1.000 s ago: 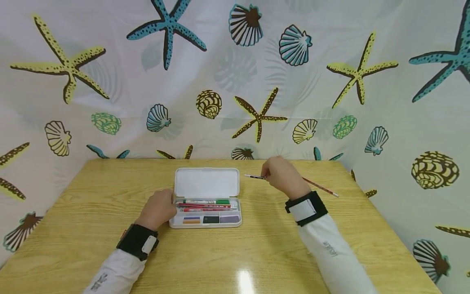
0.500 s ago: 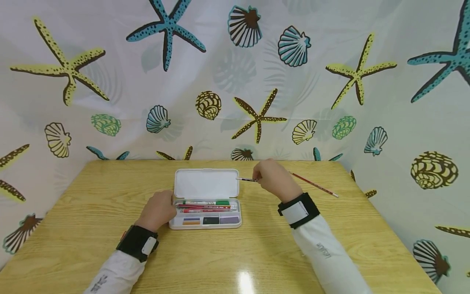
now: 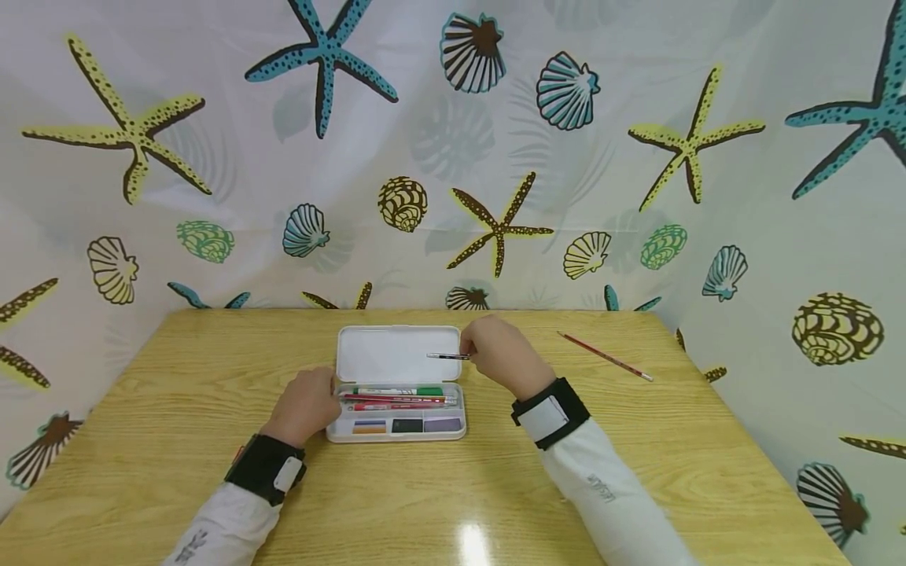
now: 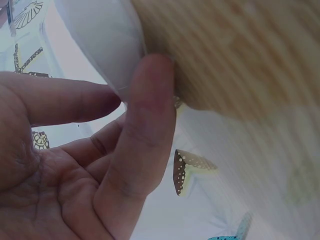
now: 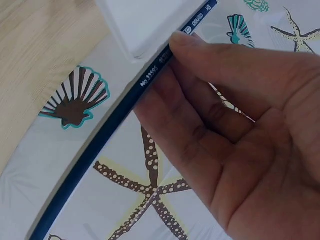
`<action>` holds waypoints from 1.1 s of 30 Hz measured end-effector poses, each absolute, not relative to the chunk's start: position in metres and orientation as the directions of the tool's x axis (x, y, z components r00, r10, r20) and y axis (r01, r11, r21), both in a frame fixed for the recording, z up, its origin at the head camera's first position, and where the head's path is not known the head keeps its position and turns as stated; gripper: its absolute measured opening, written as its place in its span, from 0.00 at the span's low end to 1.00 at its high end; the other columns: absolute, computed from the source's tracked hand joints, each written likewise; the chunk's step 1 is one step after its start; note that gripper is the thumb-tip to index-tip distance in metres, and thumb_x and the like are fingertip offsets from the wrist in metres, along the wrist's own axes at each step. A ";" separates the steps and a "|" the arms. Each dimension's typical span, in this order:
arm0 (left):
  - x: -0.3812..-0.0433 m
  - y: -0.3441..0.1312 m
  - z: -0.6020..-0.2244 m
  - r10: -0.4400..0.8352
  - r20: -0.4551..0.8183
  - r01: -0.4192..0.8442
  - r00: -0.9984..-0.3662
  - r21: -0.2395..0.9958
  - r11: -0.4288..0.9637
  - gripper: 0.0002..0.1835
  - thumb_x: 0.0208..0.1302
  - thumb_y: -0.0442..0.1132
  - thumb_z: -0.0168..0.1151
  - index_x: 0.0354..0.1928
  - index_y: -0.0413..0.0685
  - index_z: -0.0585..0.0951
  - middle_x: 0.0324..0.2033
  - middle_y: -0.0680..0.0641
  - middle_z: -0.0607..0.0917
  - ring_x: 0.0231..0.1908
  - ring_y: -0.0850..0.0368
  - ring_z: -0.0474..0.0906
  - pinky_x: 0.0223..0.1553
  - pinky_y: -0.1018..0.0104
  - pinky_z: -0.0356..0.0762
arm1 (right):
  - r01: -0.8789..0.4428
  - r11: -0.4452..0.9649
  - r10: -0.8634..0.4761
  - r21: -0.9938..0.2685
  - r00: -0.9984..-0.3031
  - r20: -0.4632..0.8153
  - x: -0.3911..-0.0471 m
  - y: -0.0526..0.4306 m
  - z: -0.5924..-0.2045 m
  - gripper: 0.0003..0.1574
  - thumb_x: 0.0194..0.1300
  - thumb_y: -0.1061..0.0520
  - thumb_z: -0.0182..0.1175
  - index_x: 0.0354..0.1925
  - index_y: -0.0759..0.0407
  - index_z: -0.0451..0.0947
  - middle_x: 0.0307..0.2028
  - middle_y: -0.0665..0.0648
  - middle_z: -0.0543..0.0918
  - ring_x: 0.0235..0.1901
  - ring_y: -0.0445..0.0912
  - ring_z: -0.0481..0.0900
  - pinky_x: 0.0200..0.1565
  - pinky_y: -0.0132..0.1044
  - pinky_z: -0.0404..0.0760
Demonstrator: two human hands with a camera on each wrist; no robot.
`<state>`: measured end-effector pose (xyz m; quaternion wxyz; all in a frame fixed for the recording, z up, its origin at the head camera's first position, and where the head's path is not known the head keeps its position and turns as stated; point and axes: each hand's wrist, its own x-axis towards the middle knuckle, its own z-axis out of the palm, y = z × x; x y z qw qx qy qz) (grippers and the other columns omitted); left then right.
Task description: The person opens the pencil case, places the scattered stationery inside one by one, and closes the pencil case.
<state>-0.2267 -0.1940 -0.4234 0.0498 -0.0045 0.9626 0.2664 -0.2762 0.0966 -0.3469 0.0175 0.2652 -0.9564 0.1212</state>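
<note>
A white pencil case [image 3: 455,423] lies on the table with its lid [image 3: 396,354] laid back. Inside are a green marker [image 3: 429,391], several red pencils [image 3: 396,398] and small blocks, one dark [image 3: 406,425] and one purple [image 3: 442,424]. My left hand [image 3: 303,407] pinches the case's left end; the left wrist view shows thumb and finger on the white edge [image 4: 107,40]. With thumb and fingertips, my right hand [image 3: 506,358] holds a dark blue pencil [image 5: 125,110] marked HB. That pencil's tip end extends left over the lid's right part in the head view.
A red pencil [image 3: 605,356] lies slantwise on the wooden table [image 3: 396,503] to the right. Behind the table hangs a white cloth [image 3: 425,259] printed with starfish and shells.
My right hand has moved left and slightly nearer with the dark blue pencil, from beside the red pencil to the lid's right edge. The left hand has stayed at the case.
</note>
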 end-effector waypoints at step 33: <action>-0.226 -0.194 -0.422 0.026 -0.094 -0.027 -0.995 0.529 0.848 0.01 0.62 0.27 0.58 0.33 0.35 0.76 0.26 0.43 0.76 0.24 0.51 0.73 0.24 0.63 0.67 | -0.663 0.654 -0.695 -0.364 -0.717 0.058 -0.265 0.013 -0.372 0.07 0.67 0.66 0.66 0.37 0.58 0.90 0.33 0.49 0.86 0.31 0.41 0.76 0.36 0.29 0.75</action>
